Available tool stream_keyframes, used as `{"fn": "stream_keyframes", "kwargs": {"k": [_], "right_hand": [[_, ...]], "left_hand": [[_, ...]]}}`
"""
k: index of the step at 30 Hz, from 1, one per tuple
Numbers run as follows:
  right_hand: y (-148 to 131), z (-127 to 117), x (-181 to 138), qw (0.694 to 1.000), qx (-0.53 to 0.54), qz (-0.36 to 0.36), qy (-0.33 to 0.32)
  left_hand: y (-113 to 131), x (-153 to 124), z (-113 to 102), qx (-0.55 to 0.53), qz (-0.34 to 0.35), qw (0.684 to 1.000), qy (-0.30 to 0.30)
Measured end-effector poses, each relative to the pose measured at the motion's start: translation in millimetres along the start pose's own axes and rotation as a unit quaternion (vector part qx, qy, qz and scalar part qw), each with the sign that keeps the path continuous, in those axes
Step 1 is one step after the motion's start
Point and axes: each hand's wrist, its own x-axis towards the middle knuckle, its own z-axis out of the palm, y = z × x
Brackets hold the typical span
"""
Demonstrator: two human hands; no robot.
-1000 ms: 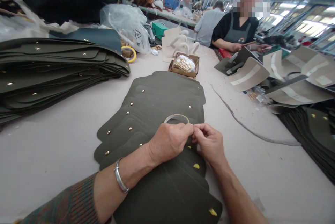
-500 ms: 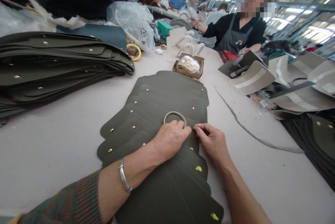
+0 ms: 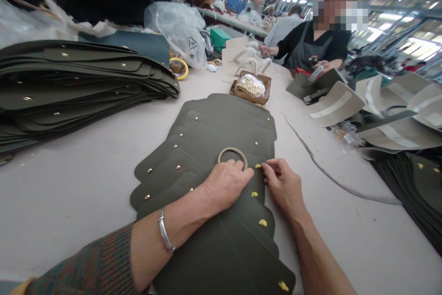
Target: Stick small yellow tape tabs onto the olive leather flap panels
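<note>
A fanned row of dark olive leather pieces [image 3: 214,138] with small brass studs lies on the pale table in front of me. My left hand [image 3: 224,184] rests on the pieces, fingers curled around a roll of tape [image 3: 232,154]. My right hand [image 3: 281,182] presses its fingertips down beside a small yellow tab [image 3: 258,165] on one piece. More yellow tabs [image 3: 263,222] mark the nearer pieces.
A tall stack of the same olive pieces [image 3: 79,88] stands at the left. A cardboard box of gold hardware [image 3: 251,86] sits beyond the fan. Beige cut pieces [image 3: 334,104] and dark pieces fill the right side. A person in a dark apron [image 3: 311,49] works across the table.
My hands have come down from a pinch above the pieces onto the leather. The tape roll now lies on the leather and a new yellow tab shows by my right fingertips.
</note>
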Motion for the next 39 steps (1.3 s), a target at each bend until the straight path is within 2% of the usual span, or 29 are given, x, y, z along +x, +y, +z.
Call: {"fn": "stream_keyframes", "kwargs": {"k": [2,7,11,15,17,20,24,26,28,31,36,39], "right_hand": [[2,-1,-5,1.0,0.009,-0.028,-0.001],[0,4,-8,0.993,-0.054,-0.105,0.024],[-6,10,1,0.991,-0.105,-0.088,0.006],[-13,7,8,0.992,-0.113,-0.049,-0.024],[-15,1,6,0.992,-0.104,-0.052,-0.048],[-18,-12,0,0.988,-0.075,-0.057,-0.122],[-16,-24,-10,0.976,-0.029,-0.012,-0.214],[-14,-24,-13,0.981,0.009,-0.007,-0.194],[-13,-21,-16,0.989,0.075,-0.021,-0.126],[-14,-15,-18,0.986,0.147,-0.072,-0.037],[-21,-11,-16,0.969,0.121,-0.216,-0.013],[-22,-8,-15,0.965,0.091,-0.247,-0.003]], "left_hand": [[0,0,-1,-0.004,-0.004,1.0,-0.004],[0,1,-2,-0.014,0.003,1.0,-0.006],[-1,0,-3,-0.008,0.011,1.0,-0.002],[-2,-1,-5,-0.01,0.012,1.0,0.008],[-3,-2,-7,-0.02,0.014,1.0,0.019],[-7,-1,-10,-0.043,0.026,0.998,0.038],[-12,0,-11,-0.088,0.031,0.994,0.058],[-14,0,-9,-0.116,0.033,0.99,0.074],[-14,-1,-7,-0.143,0.042,0.984,0.093],[-14,-1,-4,-0.161,0.054,0.979,0.11],[-10,0,-2,-0.153,0.048,0.981,0.112],[-9,-1,-3,-0.161,0.052,0.98,0.109]]}}
